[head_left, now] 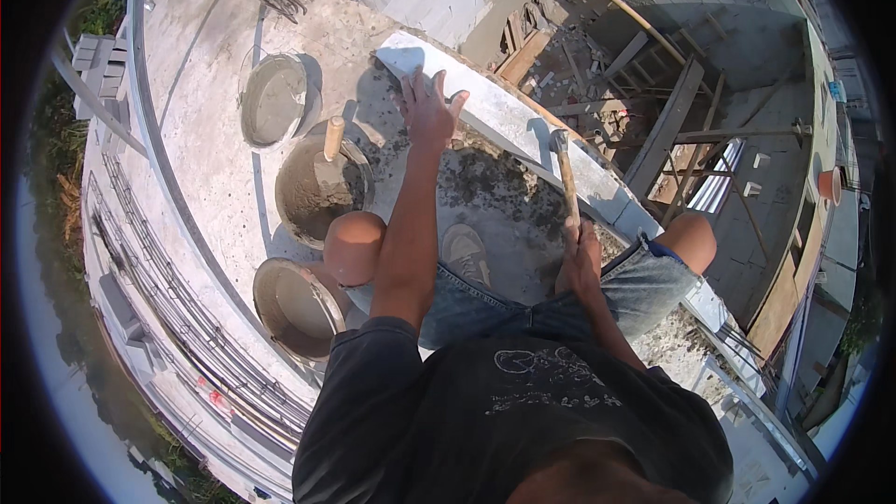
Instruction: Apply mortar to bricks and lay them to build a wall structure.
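Observation:
My left hand reaches forward with its fingers spread against the near edge of a long white block. How firmly it presses there I cannot tell. In my right hand is a hammer, gripped low on its wooden handle. The hammer's head rests on or just above the row of blocks, beside a second white block. Dark, crumbly mortar lies spread on the concrete on my side of the row.
Left of me stand a bucket of grey liquid, a bucket of mortar with a wooden-handled tool, and a third bucket. Beyond the blocks, the floor drops to a lower room with planks and a bamboo pole. Rebar lies far left.

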`<state>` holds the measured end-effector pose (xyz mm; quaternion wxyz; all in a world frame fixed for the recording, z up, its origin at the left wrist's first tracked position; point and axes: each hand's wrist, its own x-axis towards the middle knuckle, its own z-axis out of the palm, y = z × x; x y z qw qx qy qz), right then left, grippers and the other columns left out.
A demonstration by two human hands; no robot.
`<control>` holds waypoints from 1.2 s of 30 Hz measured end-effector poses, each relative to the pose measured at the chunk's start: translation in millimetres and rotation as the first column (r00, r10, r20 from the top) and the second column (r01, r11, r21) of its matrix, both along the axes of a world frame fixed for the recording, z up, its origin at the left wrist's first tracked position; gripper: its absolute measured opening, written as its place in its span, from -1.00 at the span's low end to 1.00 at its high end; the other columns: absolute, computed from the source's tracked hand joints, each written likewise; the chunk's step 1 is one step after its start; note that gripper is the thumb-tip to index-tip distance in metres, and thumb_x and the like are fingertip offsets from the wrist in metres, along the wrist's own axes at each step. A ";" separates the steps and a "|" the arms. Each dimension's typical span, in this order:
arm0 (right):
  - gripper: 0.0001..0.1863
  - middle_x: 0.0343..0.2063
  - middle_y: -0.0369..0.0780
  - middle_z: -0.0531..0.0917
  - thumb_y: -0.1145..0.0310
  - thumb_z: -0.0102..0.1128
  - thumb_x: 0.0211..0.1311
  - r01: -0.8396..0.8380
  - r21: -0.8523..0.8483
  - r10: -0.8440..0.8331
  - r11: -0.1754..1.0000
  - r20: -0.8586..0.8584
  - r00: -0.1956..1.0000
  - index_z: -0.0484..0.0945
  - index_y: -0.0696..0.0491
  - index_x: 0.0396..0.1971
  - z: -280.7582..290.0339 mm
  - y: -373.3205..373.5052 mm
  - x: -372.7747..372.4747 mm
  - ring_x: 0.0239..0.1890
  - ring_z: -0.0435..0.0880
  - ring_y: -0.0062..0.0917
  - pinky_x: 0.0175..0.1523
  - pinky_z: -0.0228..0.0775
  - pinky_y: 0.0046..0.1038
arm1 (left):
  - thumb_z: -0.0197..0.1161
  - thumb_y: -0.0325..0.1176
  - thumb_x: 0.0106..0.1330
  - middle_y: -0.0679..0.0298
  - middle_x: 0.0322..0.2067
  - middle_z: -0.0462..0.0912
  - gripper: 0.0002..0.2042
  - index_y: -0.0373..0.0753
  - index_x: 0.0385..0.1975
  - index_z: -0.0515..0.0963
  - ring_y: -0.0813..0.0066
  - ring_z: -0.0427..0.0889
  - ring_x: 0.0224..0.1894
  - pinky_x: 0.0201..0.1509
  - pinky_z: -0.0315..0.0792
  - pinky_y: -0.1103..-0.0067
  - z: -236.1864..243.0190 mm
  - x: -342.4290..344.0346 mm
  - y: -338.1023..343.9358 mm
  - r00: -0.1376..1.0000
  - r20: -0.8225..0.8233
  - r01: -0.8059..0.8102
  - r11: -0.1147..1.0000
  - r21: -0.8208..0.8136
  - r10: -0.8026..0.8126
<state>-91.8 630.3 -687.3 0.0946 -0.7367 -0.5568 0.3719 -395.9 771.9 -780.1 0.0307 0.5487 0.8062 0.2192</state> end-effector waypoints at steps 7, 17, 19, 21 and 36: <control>-0.62 -0.64 -0.19 0.41 0.10 -0.12 0.47 0.067 0.459 0.114 0.886 -0.354 0.928 0.38 0.18 -0.20 24.9 36.7 -43.0 -0.55 0.43 -0.54 -0.42 0.26 -0.36 | 0.17 0.15 0.23 0.18 0.33 0.18 -0.44 0.09 0.20 0.39 0.11 0.07 0.40 0.38 -0.19 -0.18 8.1 -8.8 -7.8 0.997 0.071 0.002 0.999 -0.051 0.002; -0.63 -0.59 0.02 0.52 0.09 -0.10 0.44 -0.046 0.287 0.101 0.957 -0.181 0.978 0.32 0.15 -0.32 4.2 25.2 -55.2 -0.53 0.51 -0.07 -0.34 0.28 -0.12 | 0.17 0.20 0.22 0.27 0.35 0.13 -0.42 0.12 0.20 0.38 0.08 0.04 0.40 0.31 -0.24 -0.32 2.6 -11.9 -9.2 0.993 0.115 -0.019 0.995 -0.095 0.030; -0.60 -0.68 -0.08 0.39 0.07 -0.15 0.48 -0.022 0.330 0.088 0.944 -0.185 0.979 0.32 0.14 -0.37 1.1 30.4 -55.4 -0.63 0.36 -0.25 -0.45 0.20 -0.19 | 0.19 0.19 0.22 0.28 0.34 0.13 -0.43 0.12 0.19 0.39 0.07 0.04 0.39 0.30 -0.24 -0.33 0.6 -11.4 -10.1 0.993 0.118 -0.006 0.994 -0.113 0.019; -0.58 -0.67 -0.08 0.43 0.06 -0.15 0.48 -0.136 0.106 0.143 0.985 -0.062 0.988 0.32 0.16 -0.37 -4.7 39.6 -59.9 -0.59 0.41 -0.24 -0.42 0.24 -0.18 | 0.19 0.18 0.22 0.30 0.34 0.12 -0.44 0.13 0.19 0.39 0.07 0.03 0.39 0.30 -0.25 -0.33 1.4 -11.5 -9.7 0.994 0.112 -0.011 0.998 -0.058 0.017; -0.44 -0.59 0.02 0.45 -0.10 -0.13 0.43 -0.153 0.065 0.156 0.986 -0.036 0.987 0.36 0.21 -0.36 -15.7 54.8 -54.0 -0.52 0.43 -0.16 -0.31 0.28 -0.19 | 0.14 0.18 0.25 0.29 0.37 0.07 -0.43 0.11 0.23 0.36 0.02 0.00 0.41 0.30 -0.25 -0.34 15.6 -9.2 -6.2 0.993 0.111 -0.018 0.991 -0.135 0.033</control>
